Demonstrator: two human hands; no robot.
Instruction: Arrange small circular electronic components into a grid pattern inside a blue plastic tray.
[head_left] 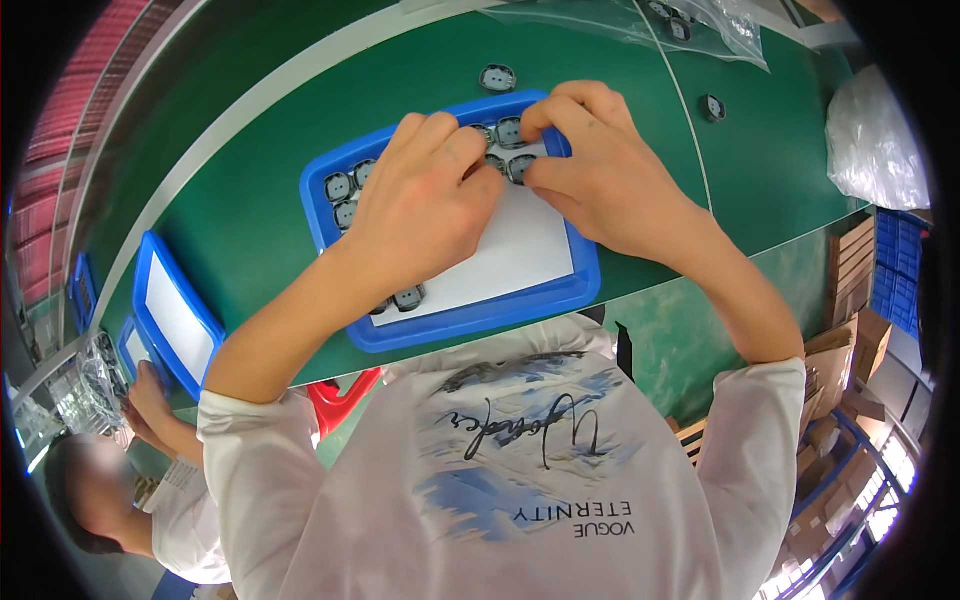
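A blue tray (463, 325) lined with a white sheet (520, 245) lies on the green table in front of me. Small dark grey, rounded plastic parts sit in it along the left side and in the far right corner. My left hand (425, 195) reaches over the tray, its fingers curled down beside the far-right group; what its fingertips hold is hidden. At the right rim, my right hand (610, 175) has its thumb and forefinger against a dark grey plastic part (520, 168). A neighbouring part (509, 132) touches its forefinger.
Loose parts lie on the table beyond the tray (497, 78) and farther right (712, 108). Clear plastic bags (875, 140) are at the right and far edges. At left, another person's hand (150, 400) is near more blue trays (180, 310). A red stool (342, 400) stands below the table edge.
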